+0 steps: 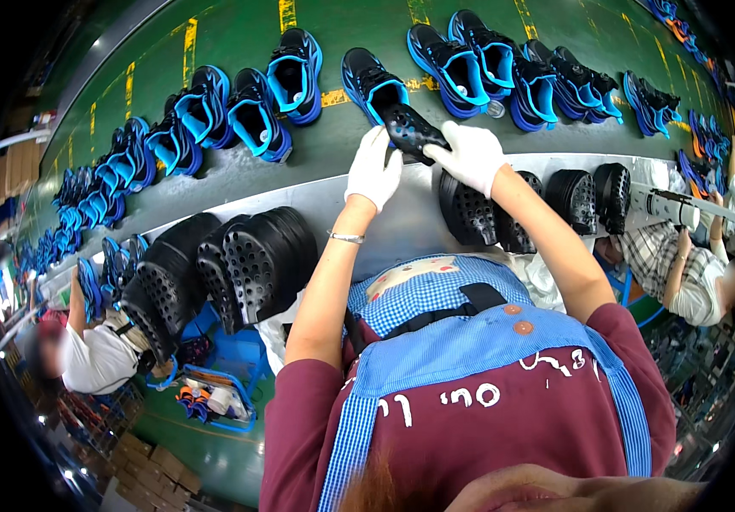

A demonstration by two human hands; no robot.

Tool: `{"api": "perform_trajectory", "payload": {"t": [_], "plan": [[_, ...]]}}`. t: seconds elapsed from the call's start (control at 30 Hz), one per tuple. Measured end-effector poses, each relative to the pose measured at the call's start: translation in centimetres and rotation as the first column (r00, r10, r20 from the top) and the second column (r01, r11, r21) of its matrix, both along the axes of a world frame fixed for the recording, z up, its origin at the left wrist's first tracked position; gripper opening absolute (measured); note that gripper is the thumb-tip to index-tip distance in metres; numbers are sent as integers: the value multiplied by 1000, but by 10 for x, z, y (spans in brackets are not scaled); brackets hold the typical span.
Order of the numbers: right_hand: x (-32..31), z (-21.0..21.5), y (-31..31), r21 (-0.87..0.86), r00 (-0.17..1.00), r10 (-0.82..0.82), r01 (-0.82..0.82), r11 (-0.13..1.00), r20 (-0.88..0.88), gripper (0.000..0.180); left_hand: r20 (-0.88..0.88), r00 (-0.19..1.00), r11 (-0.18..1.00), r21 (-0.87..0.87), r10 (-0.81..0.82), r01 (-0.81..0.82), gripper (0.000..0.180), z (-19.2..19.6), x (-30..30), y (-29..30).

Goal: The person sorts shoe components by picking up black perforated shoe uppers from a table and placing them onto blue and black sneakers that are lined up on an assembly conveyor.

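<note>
Shoe insert (410,130), glossy, black and perforated, curves between white-gloved hands (472,156).

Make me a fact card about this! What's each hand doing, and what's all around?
Right hand: white glove, holding a black form full of holes
Left hand: white glove, by the shoe's heel; grip unclear
Shoe: black and blue, its opening under the form's end
Surface: green, yellow marks, more shoes on it
Near edge: spare forms on both sides
Others: a person at left, another at right
</note>
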State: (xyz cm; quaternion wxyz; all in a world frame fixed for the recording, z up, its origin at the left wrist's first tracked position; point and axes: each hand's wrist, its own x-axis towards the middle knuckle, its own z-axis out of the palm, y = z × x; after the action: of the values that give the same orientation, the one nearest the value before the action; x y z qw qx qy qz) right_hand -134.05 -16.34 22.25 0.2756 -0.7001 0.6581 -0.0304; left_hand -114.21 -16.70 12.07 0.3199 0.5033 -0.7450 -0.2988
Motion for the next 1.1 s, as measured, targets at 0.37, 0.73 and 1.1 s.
{"api": "perform_trajectory", "payload": {"t": [0.37, 0.73, 1.1], "plan": [[49, -69, -83, -63, 989, -31, 22, 998, -142, 31, 290, 942, 982, 132, -167, 133, 40, 3, -13, -25], [76, -85, -108, 161, 986, -22, 49, 986, -163, 28, 370, 841, 790, 604, -396, 106, 30, -47, -24, -73], [76, -109, -120, 28, 988, -27, 31, 999, -151, 20, 401, 792, 730, 678, -461, 81, 30, -33, -26, -90]]}}
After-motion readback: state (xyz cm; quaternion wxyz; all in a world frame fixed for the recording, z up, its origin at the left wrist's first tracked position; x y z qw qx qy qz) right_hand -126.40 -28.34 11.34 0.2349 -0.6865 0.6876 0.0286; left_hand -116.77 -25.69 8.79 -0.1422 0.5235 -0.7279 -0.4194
